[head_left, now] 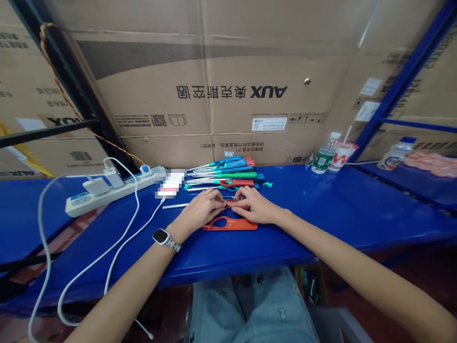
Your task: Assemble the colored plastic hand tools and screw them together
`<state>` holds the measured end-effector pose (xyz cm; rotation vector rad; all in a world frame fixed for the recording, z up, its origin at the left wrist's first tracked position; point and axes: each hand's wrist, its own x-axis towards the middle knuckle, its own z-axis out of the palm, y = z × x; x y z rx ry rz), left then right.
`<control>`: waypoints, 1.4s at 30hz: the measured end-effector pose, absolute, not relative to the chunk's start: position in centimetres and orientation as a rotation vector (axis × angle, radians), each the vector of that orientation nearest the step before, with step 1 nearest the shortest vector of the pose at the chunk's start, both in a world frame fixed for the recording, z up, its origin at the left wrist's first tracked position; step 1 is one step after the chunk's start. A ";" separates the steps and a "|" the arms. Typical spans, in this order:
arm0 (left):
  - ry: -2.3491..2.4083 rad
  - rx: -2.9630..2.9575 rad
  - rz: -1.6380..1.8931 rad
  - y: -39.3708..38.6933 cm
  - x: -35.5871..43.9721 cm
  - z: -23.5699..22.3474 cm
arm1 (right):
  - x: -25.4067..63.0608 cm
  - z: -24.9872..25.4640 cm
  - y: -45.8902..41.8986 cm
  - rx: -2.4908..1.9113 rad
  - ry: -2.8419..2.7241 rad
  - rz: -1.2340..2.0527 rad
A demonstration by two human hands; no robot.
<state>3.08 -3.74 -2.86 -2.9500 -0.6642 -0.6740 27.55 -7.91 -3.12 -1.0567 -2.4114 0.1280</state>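
Observation:
My left hand, with a watch on its wrist, pinches the near end of a long-nozzle lighter. The lighter's metal tube sticks out to the left from under this hand. My right hand has its fingers closed on the red lighter body, close beside the left fingertips. The fingers hide most of that body and any small parts in it. Just in front of both hands lies a loose orange lighter shell half, flat on the blue table.
Several lighters lie stacked behind my hands. To their left are a blurred phone on a white cable and a power strip with chargers. A water bottle and a paper cup stand at the back right.

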 end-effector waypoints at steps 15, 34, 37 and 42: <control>-0.699 -2.937 -0.700 -4.3 3.5 -3.1 | 27.9 -0.9 -4.5 -1.548 -2.397 0.073; -0.737 -2.917 -0.649 -4.4 3.5 -3.2 | 26.4 -2.2 -8.1 -1.320 -2.217 0.265; -0.736 -2.910 -0.640 -4.5 3.4 -3.1 | 26.6 -2.5 -8.5 -1.306 -2.180 0.264; -0.729 -2.881 -0.607 -4.6 3.4 -3.0 | 26.9 -3.0 -8.6 -1.301 -2.194 0.223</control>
